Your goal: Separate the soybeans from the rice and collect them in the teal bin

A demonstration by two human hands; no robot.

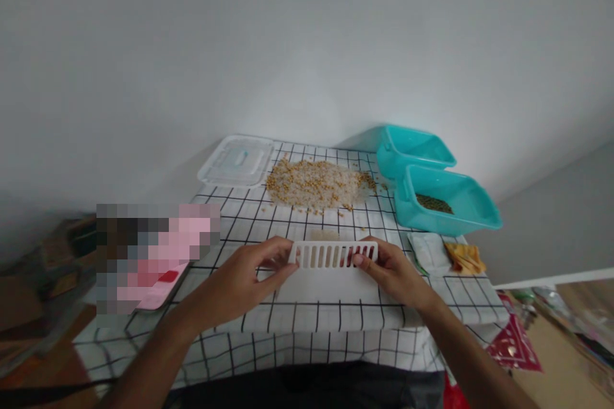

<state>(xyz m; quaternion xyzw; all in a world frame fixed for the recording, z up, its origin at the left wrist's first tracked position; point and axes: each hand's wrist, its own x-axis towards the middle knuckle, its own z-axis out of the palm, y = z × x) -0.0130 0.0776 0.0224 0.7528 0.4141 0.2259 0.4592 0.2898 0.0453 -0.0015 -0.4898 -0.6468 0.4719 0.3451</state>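
A white slotted plastic tray [330, 275] lies near the front of the checked tablecloth [240, 217]. My left hand [249, 275] pinches its left end, fingers closed on the rim. My right hand [391, 271] grips its right end the same way. Beyond the tray lies a loose pile of mixed rice and yellow beans [314, 184], spread on the cloth.
Two turquoise tubs [474, 217] stand at the back right, the nearer one holding dark green beans. A clear plastic lid [237, 161] lies at the back left. Small packets [448, 255] rest right of the tray. A pink object [160, 291] sits at the left edge.
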